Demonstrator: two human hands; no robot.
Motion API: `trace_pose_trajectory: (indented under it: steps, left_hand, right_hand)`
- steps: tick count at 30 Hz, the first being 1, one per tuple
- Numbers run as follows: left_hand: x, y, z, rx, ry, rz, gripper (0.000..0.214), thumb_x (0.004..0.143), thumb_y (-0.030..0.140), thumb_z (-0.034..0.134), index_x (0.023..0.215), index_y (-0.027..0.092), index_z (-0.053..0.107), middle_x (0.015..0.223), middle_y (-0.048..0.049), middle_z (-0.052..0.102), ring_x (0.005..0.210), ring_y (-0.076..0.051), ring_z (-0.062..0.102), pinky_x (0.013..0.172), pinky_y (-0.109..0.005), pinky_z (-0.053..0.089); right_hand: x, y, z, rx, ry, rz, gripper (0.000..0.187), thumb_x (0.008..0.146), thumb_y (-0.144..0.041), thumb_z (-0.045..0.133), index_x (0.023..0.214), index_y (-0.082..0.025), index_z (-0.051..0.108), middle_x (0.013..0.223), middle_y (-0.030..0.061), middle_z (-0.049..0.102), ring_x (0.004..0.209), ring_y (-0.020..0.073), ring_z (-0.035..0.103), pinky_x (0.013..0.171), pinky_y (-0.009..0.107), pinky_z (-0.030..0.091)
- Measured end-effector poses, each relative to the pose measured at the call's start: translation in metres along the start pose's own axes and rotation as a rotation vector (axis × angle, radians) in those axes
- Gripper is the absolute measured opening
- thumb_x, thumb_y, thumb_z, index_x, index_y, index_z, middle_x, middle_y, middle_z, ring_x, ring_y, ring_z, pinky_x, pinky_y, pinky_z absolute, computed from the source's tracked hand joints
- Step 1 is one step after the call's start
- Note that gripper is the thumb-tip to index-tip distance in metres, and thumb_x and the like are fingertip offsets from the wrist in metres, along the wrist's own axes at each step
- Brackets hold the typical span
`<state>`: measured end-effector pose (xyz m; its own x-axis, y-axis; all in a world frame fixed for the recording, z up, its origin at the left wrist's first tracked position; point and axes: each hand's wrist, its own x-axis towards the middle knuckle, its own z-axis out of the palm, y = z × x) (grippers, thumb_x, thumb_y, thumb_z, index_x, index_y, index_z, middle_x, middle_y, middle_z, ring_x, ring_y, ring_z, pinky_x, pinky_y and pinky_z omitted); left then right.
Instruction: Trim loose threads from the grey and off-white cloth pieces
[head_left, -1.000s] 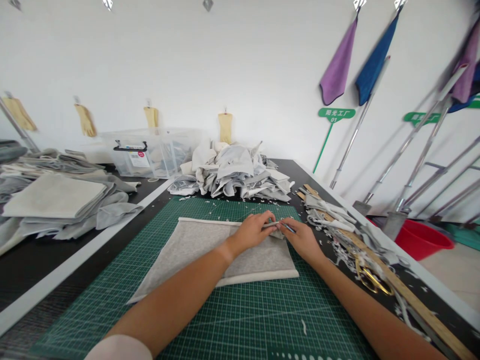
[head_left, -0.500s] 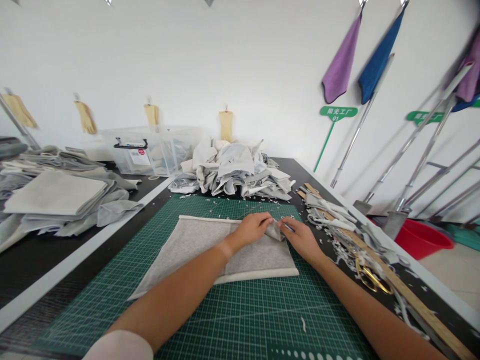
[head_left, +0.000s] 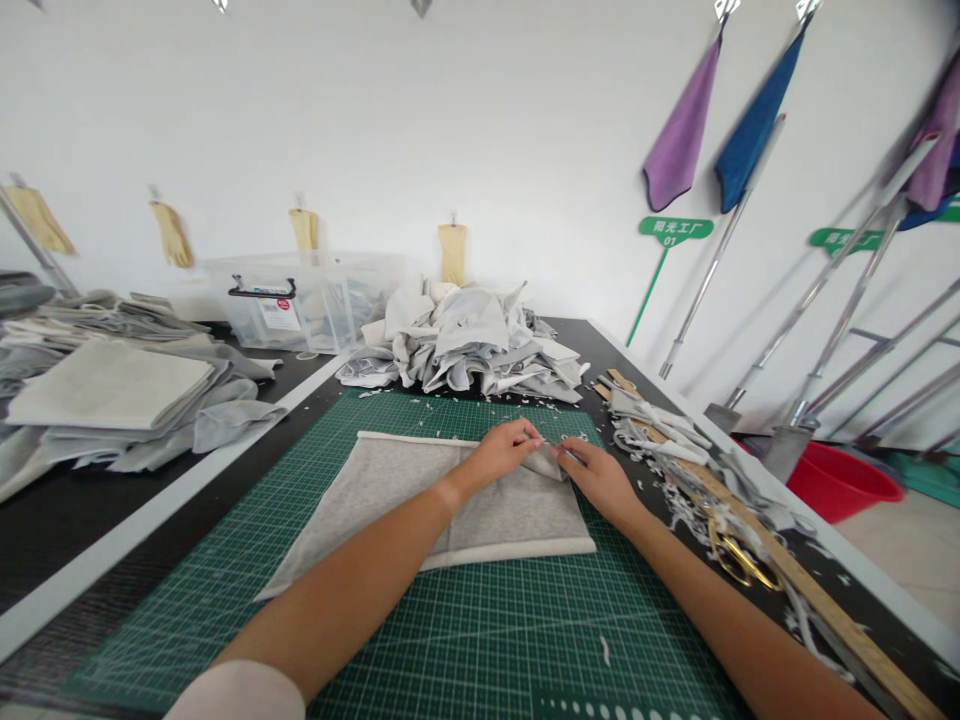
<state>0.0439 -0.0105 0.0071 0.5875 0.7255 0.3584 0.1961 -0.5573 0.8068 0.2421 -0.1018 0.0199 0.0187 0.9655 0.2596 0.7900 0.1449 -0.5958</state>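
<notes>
A grey cloth (head_left: 405,495) with pale hemmed edges lies on the green cutting mat (head_left: 495,650). Its far right corner is lifted and folded over. My left hand (head_left: 510,447) pinches the cloth's edge at that corner. Close beside it, my right hand (head_left: 592,470) is closed around a slim, pen-like tool (head_left: 574,457), mostly hidden by the fingers. The tool's tip points at the pinched edge; I cannot make out whether it touches the cloth.
Behind the mat sits a heap of grey cloths (head_left: 465,340). Stacked cloths (head_left: 112,385) and a clear plastic bin (head_left: 292,300) stand left. On the right lie gold-handled scissors (head_left: 742,560), a wooden ruler (head_left: 802,575) and scraps. A red bucket (head_left: 844,480) is beyond the table edge.
Both hands stay at the cloth's corner with only slight finger movement. The view has shifted very slightly.
</notes>
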Motion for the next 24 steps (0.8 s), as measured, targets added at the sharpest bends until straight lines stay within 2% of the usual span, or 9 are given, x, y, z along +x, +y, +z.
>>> trace_pose_trajectory:
  steps: [5,10,13,19,24]
  left_hand:
    - [-0.0001,-0.0021,0.0030,-0.084,-0.042,0.046,0.025,0.091,0.039,0.060,0.096,0.017,0.070,0.092,-0.0042,0.073,0.084,-0.016,0.066,0.077,-0.026,0.046]
    - [-0.0003,-0.0061,0.0053,-0.061,-0.023,0.058,0.022,0.087,0.035,0.065,0.100,0.018,0.070,0.094,-0.0034,0.073,0.087,-0.017,0.065,0.084,-0.028,0.047]
    - [0.0001,-0.0054,0.0047,-0.051,-0.010,0.070,0.022,0.089,0.035,0.062,0.098,0.017,0.071,0.094,-0.0036,0.073,0.087,-0.016,0.065,0.083,-0.027,0.047]
    - [-0.0006,0.0015,0.0006,0.073,-0.010,0.092,0.034,0.097,0.042,0.051,0.091,0.016,0.071,0.082,-0.0012,0.070,0.075,-0.014,0.059,0.070,-0.024,0.041]
    - [-0.0014,0.0034,-0.0006,0.107,-0.017,0.102,0.035,0.098,0.043,0.047,0.090,0.017,0.069,0.081,0.0001,0.068,0.073,-0.014,0.057,0.070,-0.024,0.041]
  right_hand:
    - [0.0014,0.0053,0.0025,0.027,0.007,-0.018,0.031,0.096,-0.051,0.047,0.091,-0.028,0.066,0.084,-0.0010,0.071,0.081,0.0212,0.065,0.074,0.029,0.043]
    - [0.0029,0.0085,0.0029,-0.018,0.088,0.025,0.030,0.095,-0.050,0.047,0.092,-0.027,0.066,0.090,0.0014,0.072,0.083,0.0224,0.065,0.073,0.030,0.043]
    - [0.0026,0.0086,0.0028,-0.036,0.100,0.030,0.031,0.095,-0.050,0.047,0.091,-0.027,0.067,0.090,0.0018,0.072,0.084,0.0228,0.065,0.073,0.030,0.044]
    - [0.0025,0.0093,0.0039,-0.019,0.098,0.032,0.032,0.093,-0.054,0.049,0.092,-0.029,0.068,0.087,0.0007,0.073,0.082,0.0229,0.067,0.074,0.031,0.046]
    - [0.0018,0.0085,0.0036,0.028,0.100,0.022,0.030,0.093,-0.053,0.051,0.100,-0.029,0.068,0.096,0.0010,0.074,0.089,0.0239,0.069,0.076,0.031,0.048]
